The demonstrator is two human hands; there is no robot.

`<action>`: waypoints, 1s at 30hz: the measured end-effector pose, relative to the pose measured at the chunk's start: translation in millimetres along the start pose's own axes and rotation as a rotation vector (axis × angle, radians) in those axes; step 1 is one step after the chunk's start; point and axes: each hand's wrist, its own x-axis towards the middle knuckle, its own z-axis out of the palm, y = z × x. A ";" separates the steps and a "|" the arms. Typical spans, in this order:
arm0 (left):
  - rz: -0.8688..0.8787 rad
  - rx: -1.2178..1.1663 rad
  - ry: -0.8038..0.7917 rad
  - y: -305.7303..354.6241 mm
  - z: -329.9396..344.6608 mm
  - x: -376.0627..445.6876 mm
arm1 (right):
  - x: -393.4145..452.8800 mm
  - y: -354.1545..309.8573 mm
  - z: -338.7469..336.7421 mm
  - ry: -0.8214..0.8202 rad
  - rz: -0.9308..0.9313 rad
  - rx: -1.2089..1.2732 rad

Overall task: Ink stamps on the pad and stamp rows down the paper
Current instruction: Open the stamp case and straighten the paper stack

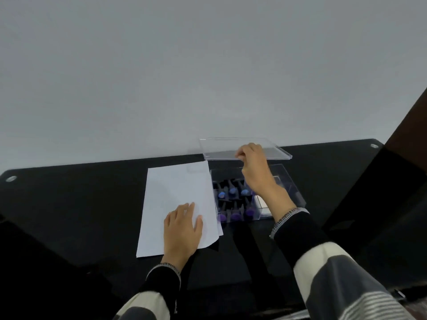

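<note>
Two hands work beside a clear stamp box (pixel 291 181): the right hand (pixel 255 167) pinches the box's clear lid (pixel 277 150) raised over its far edge, directly above the stamps (pixel 233 192), while the left hand (pixel 182 225) lies flat on the paper (pixel 175 188) left of the box.

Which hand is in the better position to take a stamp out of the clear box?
Probably the right hand. It is already above the clear box, pinching the lifted lid, so it must put that down first. The left hand lies flat on the paper, holding it.
</note>
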 end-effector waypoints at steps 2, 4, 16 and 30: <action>0.024 0.059 -0.037 -5.2 -2.9 10.1 | 13.6 5.3 13.0 -0.055 -0.007 -0.036; 0.074 0.067 -0.075 -14.8 -7.8 21.8 | 23.2 14.4 27.0 -0.103 0.000 -0.071; 0.221 -0.091 -0.036 -48.2 -5.6 45.7 | 59.1 65.2 62.2 -0.390 0.185 -0.158; -0.107 -0.785 -0.258 26.7 -18.4 126.0 | 81.5 74.3 62.8 -0.652 0.509 -0.070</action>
